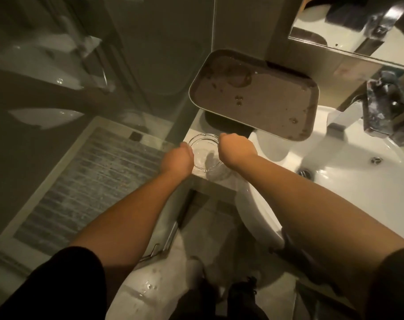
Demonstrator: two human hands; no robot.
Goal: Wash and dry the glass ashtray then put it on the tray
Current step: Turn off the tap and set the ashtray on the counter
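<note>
Between hands (234, 150), clear glass ashtray (204, 150)

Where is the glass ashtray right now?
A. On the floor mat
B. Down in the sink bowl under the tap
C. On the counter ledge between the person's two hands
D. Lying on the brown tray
C: the glass ashtray sits on the counter ledge with the left hand and right hand at its sides, while the tray holds only stains.

Ashtray (204, 153) before tray (254, 98); sink (348, 181) (with faucet (381, 112)) right
</note>
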